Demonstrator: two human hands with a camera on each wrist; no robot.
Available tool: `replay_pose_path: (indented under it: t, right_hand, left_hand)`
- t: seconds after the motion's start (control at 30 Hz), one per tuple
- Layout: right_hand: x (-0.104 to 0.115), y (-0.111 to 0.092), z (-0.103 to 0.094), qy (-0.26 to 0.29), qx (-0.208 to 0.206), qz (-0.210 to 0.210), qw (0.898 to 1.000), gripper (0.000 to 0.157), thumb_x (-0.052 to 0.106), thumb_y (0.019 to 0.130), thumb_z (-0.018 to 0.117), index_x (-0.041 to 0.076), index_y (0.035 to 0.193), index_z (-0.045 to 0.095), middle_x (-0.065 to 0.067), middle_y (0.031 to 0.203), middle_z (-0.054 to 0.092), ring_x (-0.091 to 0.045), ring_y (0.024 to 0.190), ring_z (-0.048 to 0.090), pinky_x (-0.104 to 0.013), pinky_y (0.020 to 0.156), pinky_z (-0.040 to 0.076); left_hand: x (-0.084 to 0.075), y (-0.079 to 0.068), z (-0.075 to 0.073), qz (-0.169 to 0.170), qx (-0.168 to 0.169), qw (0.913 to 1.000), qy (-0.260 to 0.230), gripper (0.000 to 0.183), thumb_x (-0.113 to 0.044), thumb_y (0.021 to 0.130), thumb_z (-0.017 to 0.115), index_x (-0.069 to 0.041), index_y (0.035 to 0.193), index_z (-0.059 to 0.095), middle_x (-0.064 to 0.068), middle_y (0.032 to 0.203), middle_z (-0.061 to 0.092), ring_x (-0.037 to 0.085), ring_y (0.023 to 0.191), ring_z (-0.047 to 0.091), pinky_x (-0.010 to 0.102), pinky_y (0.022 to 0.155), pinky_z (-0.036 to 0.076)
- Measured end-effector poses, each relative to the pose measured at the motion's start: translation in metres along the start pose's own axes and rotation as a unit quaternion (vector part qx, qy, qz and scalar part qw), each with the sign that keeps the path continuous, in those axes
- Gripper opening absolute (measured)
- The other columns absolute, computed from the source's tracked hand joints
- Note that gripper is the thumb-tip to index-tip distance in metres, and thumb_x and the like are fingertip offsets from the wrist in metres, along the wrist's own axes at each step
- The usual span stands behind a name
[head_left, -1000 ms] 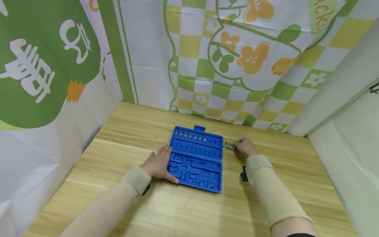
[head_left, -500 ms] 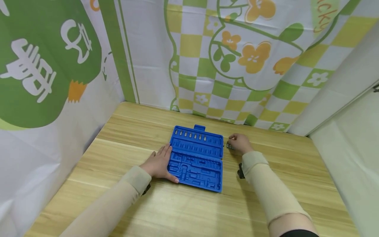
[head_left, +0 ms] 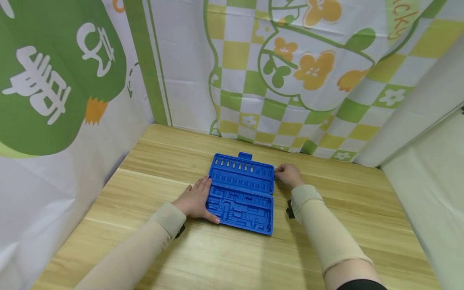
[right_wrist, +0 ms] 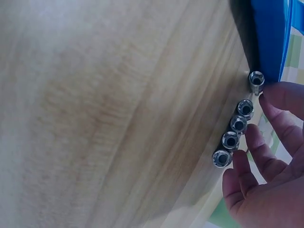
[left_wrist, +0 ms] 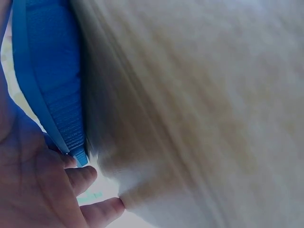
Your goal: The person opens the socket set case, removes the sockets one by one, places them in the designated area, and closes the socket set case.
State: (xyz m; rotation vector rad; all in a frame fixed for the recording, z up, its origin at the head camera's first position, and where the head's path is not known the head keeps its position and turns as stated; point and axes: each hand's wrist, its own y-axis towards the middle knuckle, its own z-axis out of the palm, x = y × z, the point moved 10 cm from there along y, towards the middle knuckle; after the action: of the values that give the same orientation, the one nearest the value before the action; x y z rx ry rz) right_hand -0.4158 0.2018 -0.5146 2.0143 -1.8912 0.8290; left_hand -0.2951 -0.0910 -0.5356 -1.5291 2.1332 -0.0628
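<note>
1. Okay, so the blue case (head_left: pixel 239 188) is laid open on the tabletop (head_left: pixel 163 161), and its left edge is braced by the left hand (head_left: pixel 195 203). Those fingers are straight and spread, with nothing gripped. Fine as an anchor; probably only light pressure is needed.

2. Just beside the case's upper right edge, a lone socket (right_wrist: pixel 256 84) seems to be pinched by the right hand (head_left: pixel 288 176). Thumb and index are brought together at its far end, though the contact is partly hidden.

3. Four more sockets (right_wrist: pixel 238 124) are lined up just behind it. The other three fingers are bent close by, slightly apart; whether the row is touched can't be told. A lift straight up would be safer than a drag, since the row could easily be scattered.

4. Ideally the barrel should be pinched across its middle, otherwise it could be twisted or dropped. Some clearance from the case wall should be allowed too.

5. Seven small metal pieces (head_left: pixel 234 165) are seated in the top row, with bare slots (head_left: pixel 262 172) to their right. If one gets filled, the neighbours' direction should be matched and the piece pressed in gently.
</note>
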Motion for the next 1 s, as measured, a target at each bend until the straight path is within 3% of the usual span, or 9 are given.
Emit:
replay_pose_path:
  t: [0.53, 0.77, 1.0]
  right_hand:
    - [-0.0051, -0.0049, -0.0061, -0.029, -0.001, -0.009, 1.0, 0.024, 0.011, 0.1, 0.057, -0.005, 0.111, 0.071, -0.019, 0.105, 0.069, -0.032, 0.092, 0.061, -0.048, 0.086, 0.051]
    - [-0.005, -0.0075, -0.0067, -0.02, -0.005, -0.017, 1.0, 0.018, 0.016, 0.099, 0.064, 0.0, 0.102, 0.072, -0.011, 0.093, 0.069, -0.027, 0.083, 0.06, -0.042, 0.078, 0.05]
    - [-0.0098, -0.0068, -0.0093, -0.004, -0.013, -0.009, 1.0, 0.023, 0.015, 0.1, 0.058, -0.003, 0.108, 0.071, -0.017, 0.102, 0.069, -0.031, 0.09, 0.061, -0.046, 0.082, 0.051]
  left_hand:
    - [-0.0001, 0.0006, -0.0007, -0.001, 0.0, 1.0, 0.004, 0.146, -0.074, 0.067, 0.084, 0.001, 0.164, 0.005, 0.02, 0.171, 0.0, 0.039, 0.157, 0.006, 0.062, 0.122, 0.015]
    - [0.0004, 0.0001, 0.0014, -0.004, 0.005, 1.0, 0.006, 0.146, -0.073, 0.068, 0.084, 0.001, 0.164, 0.004, 0.021, 0.171, 0.0, 0.039, 0.157, 0.005, 0.062, 0.122, 0.015]
    - [0.0001, 0.0006, 0.001, -0.003, 0.003, 1.0, 0.002, 0.146, -0.074, 0.068, 0.084, 0.001, 0.165, 0.004, 0.02, 0.171, 0.0, 0.038, 0.157, 0.004, 0.061, 0.122, 0.014]
